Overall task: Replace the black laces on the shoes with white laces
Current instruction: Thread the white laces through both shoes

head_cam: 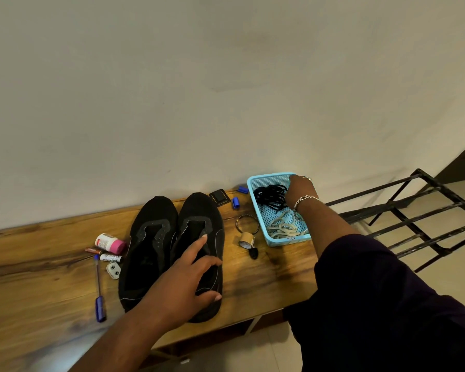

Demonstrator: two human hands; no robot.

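Note:
Two black shoes stand side by side on the wooden table (38,264), toes toward the wall; the left shoe (151,237) and the right shoe (199,208) both show bare eyelets. My left hand (183,285) rests on the right shoe with fingers spread, thumb along its outer side. A light blue basket (287,241) to the right holds a bundle of black laces (270,196) at the far end and white laces (282,226) at the near end. My right hand (300,189) reaches into the basket's far corner beside the black laces; its fingers are hidden.
Left of the shoes lie a pink-capped bottle (109,242), a blue pen (100,291) and small batteries. Between shoes and basket are a tape roll (247,240), a metal bangle (247,223), blue caps (235,202) and a small black box (220,197). A black metal rack (414,210) stands right.

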